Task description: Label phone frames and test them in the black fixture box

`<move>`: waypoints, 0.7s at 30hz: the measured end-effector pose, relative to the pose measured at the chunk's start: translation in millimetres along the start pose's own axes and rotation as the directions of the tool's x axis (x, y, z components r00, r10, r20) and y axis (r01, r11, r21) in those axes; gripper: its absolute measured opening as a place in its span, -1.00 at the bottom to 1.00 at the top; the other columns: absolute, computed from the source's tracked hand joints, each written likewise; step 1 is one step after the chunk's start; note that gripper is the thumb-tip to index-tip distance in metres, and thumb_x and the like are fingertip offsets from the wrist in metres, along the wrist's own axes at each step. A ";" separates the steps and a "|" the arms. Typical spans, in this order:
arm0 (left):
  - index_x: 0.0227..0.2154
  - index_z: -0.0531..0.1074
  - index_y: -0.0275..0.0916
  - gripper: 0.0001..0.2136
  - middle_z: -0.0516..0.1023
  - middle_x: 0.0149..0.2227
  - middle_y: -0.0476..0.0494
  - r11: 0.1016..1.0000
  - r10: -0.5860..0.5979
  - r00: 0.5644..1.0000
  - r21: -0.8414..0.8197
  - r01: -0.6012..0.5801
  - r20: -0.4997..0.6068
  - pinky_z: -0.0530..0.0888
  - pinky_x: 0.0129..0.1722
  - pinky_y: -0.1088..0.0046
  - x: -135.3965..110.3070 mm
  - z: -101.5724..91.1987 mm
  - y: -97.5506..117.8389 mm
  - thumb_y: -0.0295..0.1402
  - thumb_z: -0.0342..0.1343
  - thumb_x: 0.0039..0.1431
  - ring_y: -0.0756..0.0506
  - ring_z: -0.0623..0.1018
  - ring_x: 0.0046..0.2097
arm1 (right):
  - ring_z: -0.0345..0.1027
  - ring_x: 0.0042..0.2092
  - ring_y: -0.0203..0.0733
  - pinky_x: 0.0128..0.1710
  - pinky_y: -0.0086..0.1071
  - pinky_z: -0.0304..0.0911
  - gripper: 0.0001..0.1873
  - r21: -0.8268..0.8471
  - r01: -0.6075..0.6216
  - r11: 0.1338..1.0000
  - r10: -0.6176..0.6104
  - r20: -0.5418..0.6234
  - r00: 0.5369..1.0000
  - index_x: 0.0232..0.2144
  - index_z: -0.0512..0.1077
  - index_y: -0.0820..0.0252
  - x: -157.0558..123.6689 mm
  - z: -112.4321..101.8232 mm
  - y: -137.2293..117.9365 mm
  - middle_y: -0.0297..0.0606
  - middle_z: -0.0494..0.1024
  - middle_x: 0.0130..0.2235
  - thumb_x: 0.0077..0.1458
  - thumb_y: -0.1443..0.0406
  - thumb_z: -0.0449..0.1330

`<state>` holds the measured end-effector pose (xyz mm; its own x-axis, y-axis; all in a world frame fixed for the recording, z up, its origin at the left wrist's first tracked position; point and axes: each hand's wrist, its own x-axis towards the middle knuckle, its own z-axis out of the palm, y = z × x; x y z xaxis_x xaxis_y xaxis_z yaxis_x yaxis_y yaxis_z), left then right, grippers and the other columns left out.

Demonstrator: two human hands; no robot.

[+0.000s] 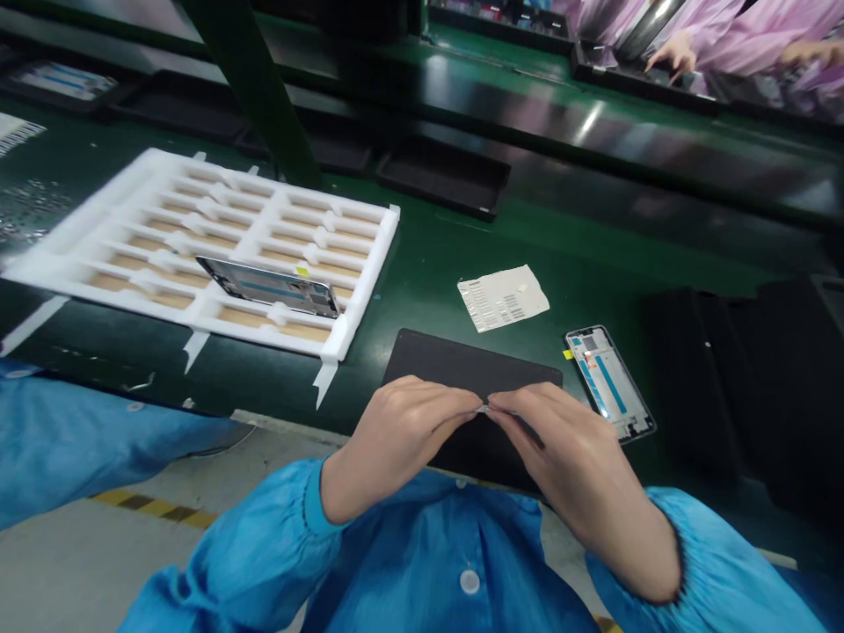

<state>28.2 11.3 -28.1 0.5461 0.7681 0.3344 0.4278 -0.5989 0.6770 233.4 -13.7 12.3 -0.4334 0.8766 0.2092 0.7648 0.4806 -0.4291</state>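
My left hand [402, 440] and my right hand [560, 457] meet fingertip to fingertip above a black mat [462, 365] at the table's near edge. Both are pinched on a tiny pale part [486, 409] between them, too small to name. A phone frame [610, 382] with a blue strip lies face up just right of the mat. Another phone frame [270, 287] rests tilted in a white foam tray [198, 246] to the left. A white label sheet [502, 298] lies beyond the mat.
The green table [422, 272] carries black trays [441, 180] along its back. Dark stacked trays [745, 378] stand at the right. A person in a pink sleeve [725, 35] works across the far side. A blue-sleeved arm [85, 440] lies at my left.
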 end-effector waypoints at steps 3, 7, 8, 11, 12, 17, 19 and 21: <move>-0.09 0.45 -0.17 -0.86 0.64 -0.11 0.02 1.000 0.003 1.000 -0.009 -0.003 0.004 0.44 -0.16 0.45 -1.0 0.4 -0.7 -0.45 0.06 0.35 -0.01 0.63 -0.11 | 0.43 -0.24 -0.15 -0.25 -0.27 0.40 -0.81 0.002 0.011 1.000 -0.011 -0.033 0.999 -0.09 0.42 0.16 -0.5 4.5 -3.1 -0.18 0.56 -0.23 0.28 0.41 0.08; -0.10 0.46 -0.18 -0.86 0.64 -0.10 0.00 1.000 0.021 1.000 -0.007 -0.021 -0.006 0.45 -0.15 0.45 -2.7 0.8 -1.4 -0.44 0.05 0.35 -0.02 0.63 -0.11 | 0.42 -0.06 -0.11 -0.07 -0.20 0.41 -0.64 0.043 0.059 0.997 -0.053 -0.121 0.991 0.07 0.35 0.20 -7.7 8.3 -3.9 -0.11 0.54 -0.02 0.22 0.42 0.18; -0.10 0.46 -0.18 -0.86 0.64 -0.10 -0.01 1.000 0.027 1.000 -0.004 -0.028 -0.004 0.45 -0.15 0.45 -3.2 0.8 -1.4 -0.44 0.05 0.36 -0.02 0.63 -0.10 | 0.41 -0.02 -0.09 -0.04 -0.17 0.39 -0.60 0.029 0.072 0.997 -0.067 -0.147 0.987 0.08 0.35 0.21 -11.1 9.3 -3.1 -0.08 0.52 0.04 0.19 0.44 0.21; -0.12 0.48 -0.19 -0.85 0.64 -0.09 -0.02 0.999 0.047 0.999 0.010 -0.047 0.000 0.44 -0.16 0.46 -4.1 0.5 -0.9 -0.46 0.04 0.35 -0.03 0.63 -0.09 | 0.40 0.01 -0.04 -0.04 -0.12 0.38 -0.53 -0.063 0.110 0.992 -0.119 -0.167 0.979 0.09 0.38 0.24 -22.3 12.3 1.0 -0.04 0.48 0.11 0.13 0.51 0.25; -0.13 0.48 -0.20 -0.86 0.64 -0.08 -0.01 0.999 0.051 0.999 0.015 -0.050 -0.001 0.44 -0.16 0.46 -4.3 0.5 -0.7 -0.46 0.04 0.35 -0.03 0.62 -0.09 | 0.40 0.01 -0.02 -0.05 -0.11 0.38 -0.53 -0.098 0.134 0.986 -0.148 -0.153 0.977 0.09 0.38 0.26 -25.6 13.3 2.6 -0.04 0.48 0.11 0.12 0.52 0.25; -0.14 0.46 -0.21 -0.87 0.64 -0.09 -0.02 0.995 0.086 0.996 0.046 -0.085 -0.023 0.45 -0.14 0.45 -5.1 0.0 -0.4 -0.45 0.03 0.36 -0.02 0.62 -0.09 | 0.43 0.00 0.02 -0.06 -0.07 0.37 -0.59 -0.274 0.280 0.920 -0.325 -0.137 0.936 0.05 0.42 0.31 -30.9 19.7 10.6 -0.08 0.51 0.08 0.13 0.53 0.21; -0.13 0.46 -0.22 -0.86 0.64 -0.10 -0.03 0.993 0.107 0.994 0.058 -0.105 -0.027 0.46 -0.15 0.44 -5.3 0.2 0.0 -0.46 0.01 0.37 -0.02 0.62 -0.10 | 0.45 -0.03 -0.01 -0.08 -0.09 0.39 -0.58 -0.224 0.264 0.938 -0.308 -0.190 0.932 0.05 0.42 0.26 -27.6 25.0 13.5 -0.11 0.53 0.06 0.13 0.53 0.21; -0.12 0.44 -0.23 -0.84 0.64 -0.10 -0.06 0.990 0.120 0.992 0.084 -0.117 -0.025 0.46 -0.15 0.42 -5.0 0.9 1.6 -0.47 -0.03 0.38 -0.04 0.62 -0.09 | 0.46 -0.06 -0.04 -0.11 -0.09 0.41 -0.53 -0.124 0.235 0.964 -0.259 -0.244 0.934 0.07 0.41 0.18 -22.5 30.9 14.7 -0.14 0.55 0.04 0.12 0.54 0.22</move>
<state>26.8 6.2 -29.3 0.5752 0.6963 0.4293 0.4198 -0.7017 0.5756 239.6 -27.2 -25.9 -0.4865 0.7011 0.5213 0.6949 0.6722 -0.2554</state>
